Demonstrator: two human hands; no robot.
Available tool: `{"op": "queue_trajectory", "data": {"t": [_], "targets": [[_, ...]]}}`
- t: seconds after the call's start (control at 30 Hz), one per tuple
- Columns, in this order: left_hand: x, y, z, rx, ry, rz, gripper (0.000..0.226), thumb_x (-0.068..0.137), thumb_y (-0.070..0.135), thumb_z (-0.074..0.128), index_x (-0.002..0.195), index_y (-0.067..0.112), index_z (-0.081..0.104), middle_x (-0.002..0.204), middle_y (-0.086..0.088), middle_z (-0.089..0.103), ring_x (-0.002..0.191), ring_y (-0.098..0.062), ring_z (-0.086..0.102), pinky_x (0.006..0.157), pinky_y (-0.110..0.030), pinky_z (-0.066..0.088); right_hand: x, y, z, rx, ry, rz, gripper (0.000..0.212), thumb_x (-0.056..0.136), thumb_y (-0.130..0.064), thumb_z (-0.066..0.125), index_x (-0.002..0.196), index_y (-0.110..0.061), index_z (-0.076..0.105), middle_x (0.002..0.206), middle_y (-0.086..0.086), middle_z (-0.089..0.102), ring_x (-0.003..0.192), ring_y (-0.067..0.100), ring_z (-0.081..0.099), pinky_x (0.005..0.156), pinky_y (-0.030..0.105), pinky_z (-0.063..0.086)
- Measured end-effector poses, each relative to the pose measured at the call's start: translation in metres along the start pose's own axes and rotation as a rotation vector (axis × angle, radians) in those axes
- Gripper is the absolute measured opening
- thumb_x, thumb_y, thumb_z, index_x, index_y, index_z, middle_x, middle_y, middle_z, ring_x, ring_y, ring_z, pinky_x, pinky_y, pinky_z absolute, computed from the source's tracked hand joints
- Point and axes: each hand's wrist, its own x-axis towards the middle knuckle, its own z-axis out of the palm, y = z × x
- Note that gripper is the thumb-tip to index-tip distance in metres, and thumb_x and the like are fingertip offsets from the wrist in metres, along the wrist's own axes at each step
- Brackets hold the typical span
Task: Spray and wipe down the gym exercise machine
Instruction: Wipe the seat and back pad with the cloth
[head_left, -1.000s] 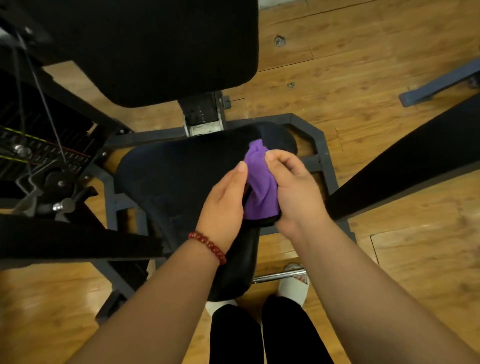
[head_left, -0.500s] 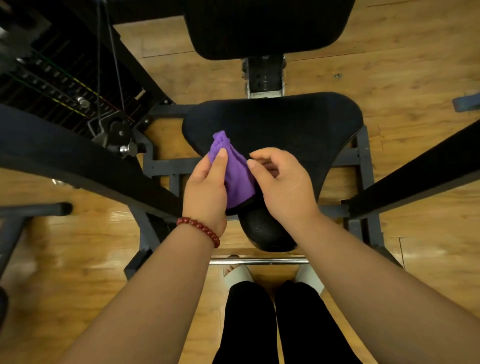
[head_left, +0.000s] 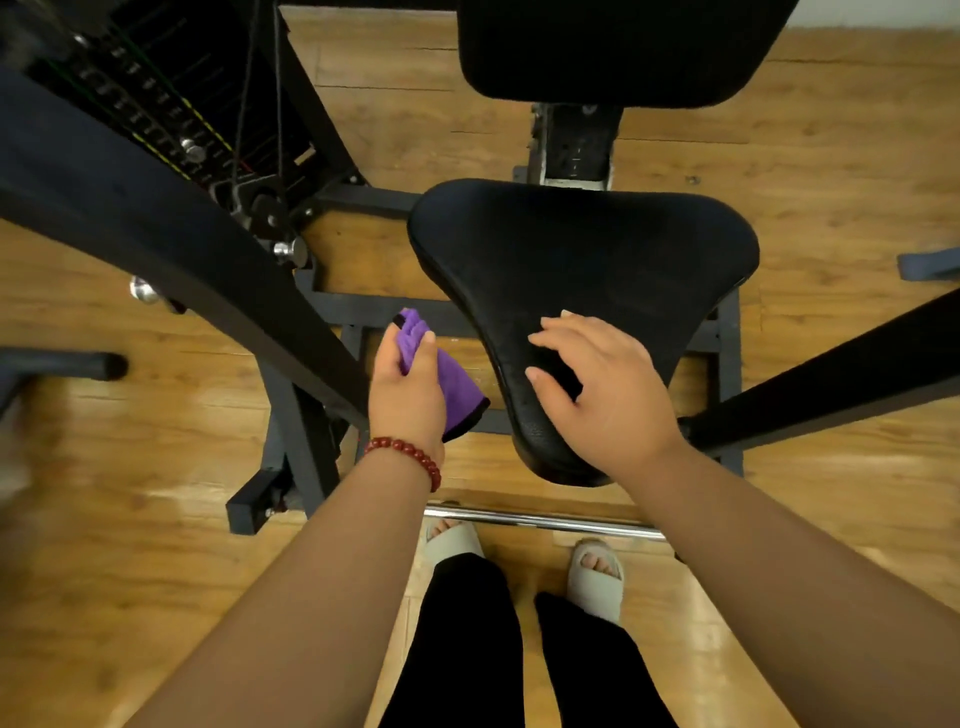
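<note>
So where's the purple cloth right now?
In the head view, the purple cloth is gripped in the left hand, just left of the narrow front of the black seat.

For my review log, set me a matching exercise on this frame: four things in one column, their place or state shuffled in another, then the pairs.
Things:
1. purple cloth
2. right hand
3. red bead bracelet
4. chrome bar

Place or state:
a. worn at the wrist of the left hand
b. gripped in the left hand, beside the seat
c. crosswise near the floor, by the feet
d. open, fingers spread over the seat's narrow front

Pairs: 1-b, 2-d, 3-a, 4-c.
</note>
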Motion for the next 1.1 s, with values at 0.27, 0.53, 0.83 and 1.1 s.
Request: {"op": "queue_trajectory", "data": {"t": [0.27, 0.53, 0.83, 1.1], "targets": [[-0.006, -0.029, 0.033, -0.35, -0.039, -0.306, 0.057, 0.088, 0.068, 0.046, 0.128, 0.029, 0.059, 0.122, -0.004, 0.066, 0.109, -0.025, 0.064, 0.099, -0.046, 0.049, 0.002, 0.007, 0.001, 0.029, -0.008, -0.03, 0.026, 0.097, -0.025, 0.055, 0.119, -0.02, 0.067, 0.135, -0.003, 0.058, 0.135, 0.014, 0.041, 0.108, 0.028, 0.02], [-0.034, -0.064, 0.038, -0.336, -0.005, -0.087, 0.041, 0.089, 0.053, 0.053, 0.119, 0.029, 0.068, 0.116, 0.001, 0.07, 0.11, -0.019, 0.065, 0.098, -0.046, 0.051, 0.002, 0.006, 0.003, -0.011, -0.003, -0.058, 0.026, 0.095, -0.026, 0.053, 0.119, -0.022, 0.064, 0.136, -0.005, 0.056, 0.135, 0.014, 0.039, 0.109, 0.03, 0.023], [-0.042, -0.064, 0.04, -0.142, -0.007, 0.031, 0.034, 0.095, 0.054, 0.044, 0.127, 0.051, 0.056, 0.127, 0.005, 0.061, 0.115, -0.019, 0.059, 0.098, -0.045, 0.05, 0.001, 0.006, 0.007, -0.055, 0.039, -0.098, 0.026, 0.094, -0.026, 0.054, 0.118, -0.021, 0.063, 0.132, -0.002, 0.057, 0.129, 0.016, 0.044, 0.106, 0.035, 0.031], [-0.03, -0.058, 0.042, -0.202, -0.01, -0.051, 0.031, 0.1, 0.043, 0.045, 0.128, 0.042, 0.058, 0.123, 0.008, 0.064, 0.112, -0.017, 0.06, 0.099, -0.042, 0.05, 0.002, 0.006, 0.009, -0.088, 0.053, -0.123, 0.026, 0.094, -0.025, 0.055, 0.117, -0.02, 0.063, 0.13, -0.002, 0.058, 0.126, 0.016, 0.047, 0.098, 0.026, 0.024]]}}
